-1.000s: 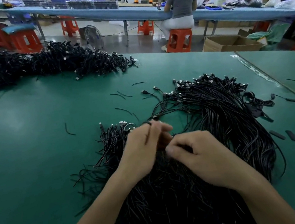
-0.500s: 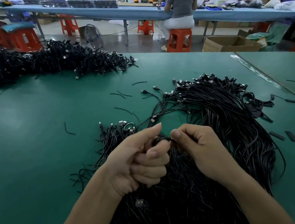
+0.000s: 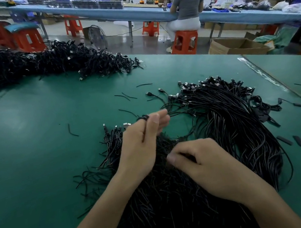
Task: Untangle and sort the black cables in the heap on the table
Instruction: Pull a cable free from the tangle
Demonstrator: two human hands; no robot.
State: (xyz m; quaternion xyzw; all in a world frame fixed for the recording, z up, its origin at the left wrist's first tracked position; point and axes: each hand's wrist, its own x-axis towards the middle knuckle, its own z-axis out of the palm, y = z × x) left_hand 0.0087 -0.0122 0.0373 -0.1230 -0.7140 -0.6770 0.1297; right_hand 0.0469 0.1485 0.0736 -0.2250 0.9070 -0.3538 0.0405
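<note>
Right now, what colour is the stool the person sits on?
The stool is orange; head view.

The cable heap (image 3: 226,121) lies on the desk (image 3: 23,155) at lower centre, spreading right. The 2 hands sit over its middle, the left hand (image 3: 141,145) above and left of the right hand (image 3: 210,167). A 2nd heap (image 3: 18,64) lies along the desk's far edge, upper left. Short pieces (image 3: 297,141) lie scattered right of the cable heap. Behind the desk, upper right, a person (image 3: 186,2) sits on a stool (image 3: 184,42), a box (image 3: 234,46) to its right.
</note>
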